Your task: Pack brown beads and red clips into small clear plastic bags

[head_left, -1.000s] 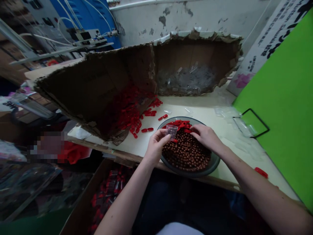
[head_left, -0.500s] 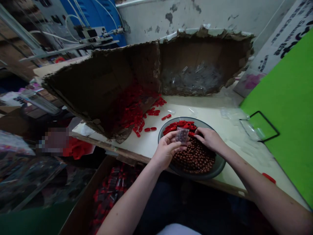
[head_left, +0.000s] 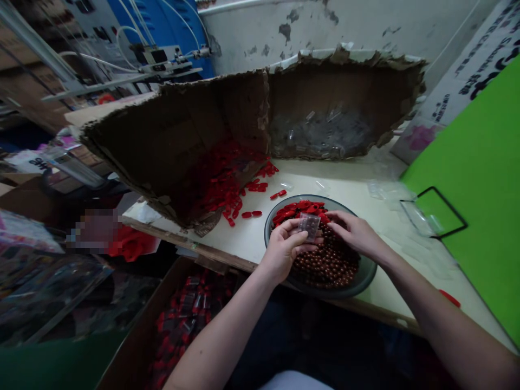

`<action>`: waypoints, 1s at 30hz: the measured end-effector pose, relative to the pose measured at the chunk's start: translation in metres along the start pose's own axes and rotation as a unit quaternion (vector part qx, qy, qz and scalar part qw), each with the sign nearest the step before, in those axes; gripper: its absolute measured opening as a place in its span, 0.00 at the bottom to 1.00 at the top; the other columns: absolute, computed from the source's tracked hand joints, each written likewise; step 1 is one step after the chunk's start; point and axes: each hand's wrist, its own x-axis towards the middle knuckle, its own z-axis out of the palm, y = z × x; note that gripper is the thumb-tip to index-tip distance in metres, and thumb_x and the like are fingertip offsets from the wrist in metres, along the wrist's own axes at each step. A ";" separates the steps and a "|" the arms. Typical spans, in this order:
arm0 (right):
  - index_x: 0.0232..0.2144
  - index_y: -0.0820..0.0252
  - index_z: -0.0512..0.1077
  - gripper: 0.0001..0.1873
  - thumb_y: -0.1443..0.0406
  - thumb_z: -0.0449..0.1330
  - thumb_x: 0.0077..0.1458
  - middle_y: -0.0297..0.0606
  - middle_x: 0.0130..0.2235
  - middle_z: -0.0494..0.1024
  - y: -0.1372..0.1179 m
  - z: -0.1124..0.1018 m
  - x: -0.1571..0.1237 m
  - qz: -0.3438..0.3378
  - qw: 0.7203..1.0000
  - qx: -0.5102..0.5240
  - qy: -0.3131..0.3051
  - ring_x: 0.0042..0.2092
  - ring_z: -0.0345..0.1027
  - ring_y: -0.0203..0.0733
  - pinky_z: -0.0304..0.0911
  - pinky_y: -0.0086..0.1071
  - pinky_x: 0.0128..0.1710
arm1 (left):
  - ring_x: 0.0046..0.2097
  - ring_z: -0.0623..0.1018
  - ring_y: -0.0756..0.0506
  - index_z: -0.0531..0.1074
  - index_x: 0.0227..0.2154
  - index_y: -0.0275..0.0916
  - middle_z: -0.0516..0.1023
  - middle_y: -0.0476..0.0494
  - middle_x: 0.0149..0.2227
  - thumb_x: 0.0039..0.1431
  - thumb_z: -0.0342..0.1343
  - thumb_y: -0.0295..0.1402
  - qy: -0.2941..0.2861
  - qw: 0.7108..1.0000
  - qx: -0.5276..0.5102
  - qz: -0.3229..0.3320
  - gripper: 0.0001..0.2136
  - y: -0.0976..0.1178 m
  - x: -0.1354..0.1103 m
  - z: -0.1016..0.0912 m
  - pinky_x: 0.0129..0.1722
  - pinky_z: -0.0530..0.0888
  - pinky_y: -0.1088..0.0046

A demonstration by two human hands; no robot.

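Well, two bare hands are working over a round gray bowl (head_left: 368, 273) on a pale desk (head_left: 252, 252). The left hand (head_left: 282, 252) pinches a little clear bag (head_left: 309, 226), so its fingers are closed on the bag, and the bag sits up above the bowl. The right hand (head_left: 355, 233) is just beside the bag. Its fingers are bent down over the bowl, very near the red plastic pieces (head_left: 294, 213) and the shiny brown beads (head_left: 329, 265), but I cannot tell if they hold anything. The red pieces lie in a heap on the far side of the bowl, on top of the beads. More red pieces (head_left: 227, 187) lie in the low corner of a big torn cardboard box (head_left: 179, 141) and on the desk just outside it. The back part of the box has lots of clear bags (head_left: 320, 135) in it. One red piece (head_left: 449, 298) sits alone near the right edge of the desk. A bright green board (head_left: 467, 179) stands on the right, and a box of red things (head_left: 187, 309) sits below the desk.
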 end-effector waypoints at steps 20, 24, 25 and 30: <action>0.52 0.53 0.72 0.20 0.57 0.58 0.57 0.41 0.49 0.78 -0.072 -0.027 -0.034 -0.023 0.984 0.179 -0.002 0.47 0.73 0.46 0.68 0.44 0.51 | 0.35 0.77 0.48 0.72 0.41 0.36 0.77 0.43 0.36 0.53 0.61 0.36 -0.030 0.988 0.143 0.049 0.14 -0.014 -0.004 -0.002 0.36 0.74 0.73; 0.51 0.50 0.74 0.18 0.59 0.58 0.58 0.39 0.49 0.78 -0.073 -0.024 -0.039 -0.061 0.988 0.131 0.050 0.48 0.73 0.45 0.67 0.43 0.52 | 0.35 0.77 0.49 0.71 0.42 0.37 0.77 0.43 0.36 0.53 0.61 0.37 -0.045 0.993 0.101 0.043 0.14 -0.016 -0.004 -0.001 0.36 0.74 0.73; 0.51 0.50 0.73 0.18 0.60 0.57 0.59 0.39 0.48 0.78 -0.074 -0.023 -0.040 -0.075 0.989 0.108 0.060 0.48 0.72 0.45 0.67 0.42 0.51 | 0.34 0.77 0.49 0.71 0.41 0.36 0.77 0.44 0.36 0.53 0.61 0.38 -0.041 0.994 0.094 0.043 0.14 -0.017 -0.004 0.000 0.35 0.74 0.74; 0.58 0.48 0.66 0.22 0.64 0.51 0.64 0.41 0.45 0.75 -0.082 -0.013 -0.048 -0.140 0.985 -0.008 0.096 0.46 0.72 0.42 0.68 0.37 0.48 | 0.30 0.74 0.52 0.72 0.41 0.36 0.75 0.47 0.31 0.55 0.59 0.39 0.003 0.993 0.107 0.058 0.14 -0.021 -0.005 0.004 0.29 0.70 0.78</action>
